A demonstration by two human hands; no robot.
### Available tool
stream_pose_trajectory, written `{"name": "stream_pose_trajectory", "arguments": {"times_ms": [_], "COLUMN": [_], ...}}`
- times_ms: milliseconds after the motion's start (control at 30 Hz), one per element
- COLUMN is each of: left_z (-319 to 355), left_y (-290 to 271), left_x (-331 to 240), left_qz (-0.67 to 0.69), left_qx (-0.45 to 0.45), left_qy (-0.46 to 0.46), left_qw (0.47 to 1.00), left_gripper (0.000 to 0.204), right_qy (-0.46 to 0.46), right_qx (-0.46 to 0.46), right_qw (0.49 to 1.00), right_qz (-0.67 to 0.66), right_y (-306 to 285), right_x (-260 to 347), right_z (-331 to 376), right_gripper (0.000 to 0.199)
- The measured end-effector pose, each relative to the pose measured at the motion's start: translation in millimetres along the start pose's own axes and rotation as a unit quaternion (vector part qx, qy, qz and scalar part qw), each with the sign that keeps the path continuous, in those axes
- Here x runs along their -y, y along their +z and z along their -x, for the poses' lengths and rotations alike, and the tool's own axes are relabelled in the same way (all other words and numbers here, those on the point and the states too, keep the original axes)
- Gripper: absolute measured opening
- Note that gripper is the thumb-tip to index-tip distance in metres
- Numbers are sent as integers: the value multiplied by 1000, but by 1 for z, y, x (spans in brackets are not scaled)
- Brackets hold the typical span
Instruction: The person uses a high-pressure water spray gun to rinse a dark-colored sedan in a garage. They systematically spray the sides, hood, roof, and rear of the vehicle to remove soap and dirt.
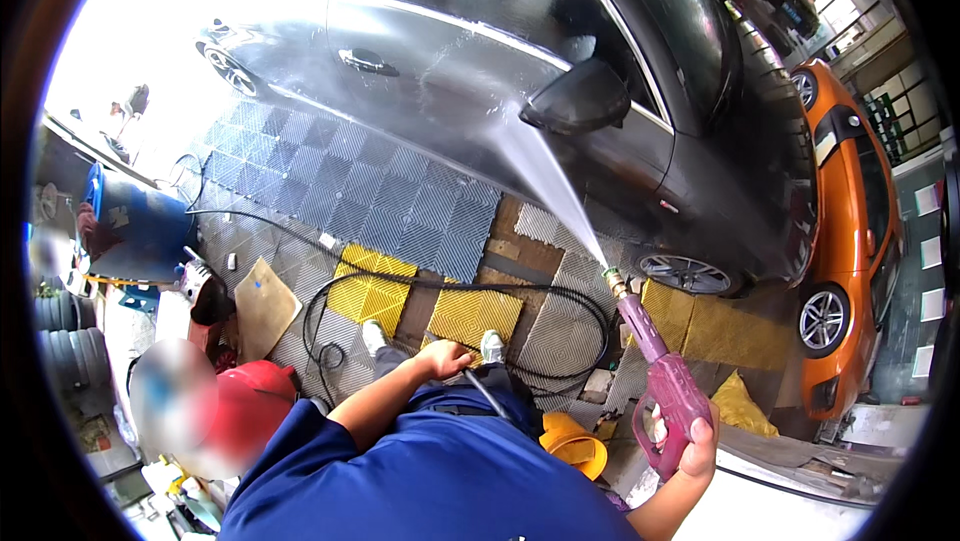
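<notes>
The right hand (695, 446), fingers clamped on the pink spray gun (662, 381), wets the dark car (480, 51) toward 11 o'clock, door already soaked, while the left hand (445, 356) grips the hose (480, 381).

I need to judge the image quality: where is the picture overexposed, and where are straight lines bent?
Head view: the upper left corner is blown out to white beyond the dark car; the fisheye lens curves the car's body line and the floor tiles toward the rim; the spray from the pink spray gun in the right hand looks misty and soft; a black border rings the frame.
</notes>
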State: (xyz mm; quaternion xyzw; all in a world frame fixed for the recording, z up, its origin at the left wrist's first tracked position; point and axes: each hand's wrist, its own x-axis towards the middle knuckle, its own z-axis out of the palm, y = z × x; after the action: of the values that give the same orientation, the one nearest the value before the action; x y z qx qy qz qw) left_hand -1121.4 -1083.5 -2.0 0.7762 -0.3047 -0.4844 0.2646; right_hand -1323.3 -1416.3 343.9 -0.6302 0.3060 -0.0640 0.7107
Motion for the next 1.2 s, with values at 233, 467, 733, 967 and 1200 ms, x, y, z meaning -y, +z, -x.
{"name": "stream_pose_trajectory", "arguments": {"times_ms": [233,467,733,967,1200], "left_z": [37,133,292,363,341], "left_y": [-57,-191,-400,-523,-540], "left_x": [147,262,228,229,323], "left_qz": [40,95,12,16,-65], "left_qx": [-56,-45,-182,-256,-41], "left_qy": [74,202,233,434,259], "left_qw": [995,974,955,863,963], "left_gripper": [50,41,56,36,53], "right_qy": [-78,-174,-214,-228,-287], "right_qx": [-171,-252,-199,-159,-116], "right_qw": [981,952,956,958,949], "right_qz": [-56,-25,35,70,55], "right_y": [114,325,498,593,693], "right_x": [26,153,297,339,325], "right_z": [6,11,0,-31,-95], "right_gripper": [83,74,74,73,72]}}
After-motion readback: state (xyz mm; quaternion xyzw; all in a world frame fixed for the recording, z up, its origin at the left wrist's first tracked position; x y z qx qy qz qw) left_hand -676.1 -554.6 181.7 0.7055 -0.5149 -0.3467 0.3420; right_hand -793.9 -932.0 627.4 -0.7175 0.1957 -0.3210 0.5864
